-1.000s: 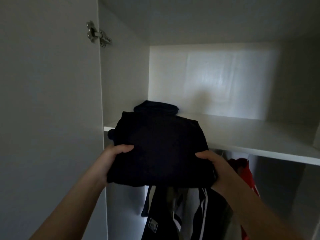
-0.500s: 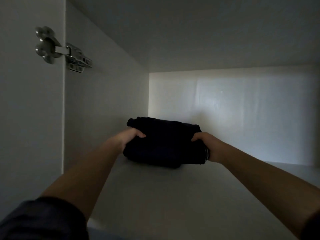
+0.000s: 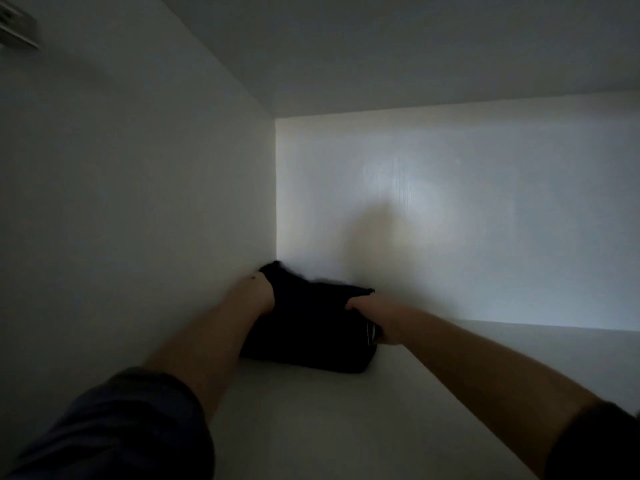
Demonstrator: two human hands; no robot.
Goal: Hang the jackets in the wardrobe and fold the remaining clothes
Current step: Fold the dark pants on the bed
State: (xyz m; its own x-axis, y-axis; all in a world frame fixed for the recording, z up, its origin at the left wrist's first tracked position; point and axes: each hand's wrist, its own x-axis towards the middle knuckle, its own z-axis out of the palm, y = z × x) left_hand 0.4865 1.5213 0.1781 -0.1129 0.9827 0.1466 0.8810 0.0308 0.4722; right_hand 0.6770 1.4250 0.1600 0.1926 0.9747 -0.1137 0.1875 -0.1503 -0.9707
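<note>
A stack of folded dark clothes lies on the white wardrobe shelf, pushed into the back left corner against the side wall. My left hand holds the stack's left side, squeezed between the cloth and the wall, its fingers hidden by the fabric. My right hand grips the right edge of the stack, thumb on top and fingers tucked under. Both arms reach deep into the dim compartment.
The wardrobe's left side wall runs close along my left arm. The back panel stands just behind the clothes. A door hinge shows at the top left corner. To the right of the stack the shelf is bare.
The stack went from in front of the shelf onto it, then slid further back and left into the corner. My view moved deeper inside; hanging jackets dropped out of sight.
</note>
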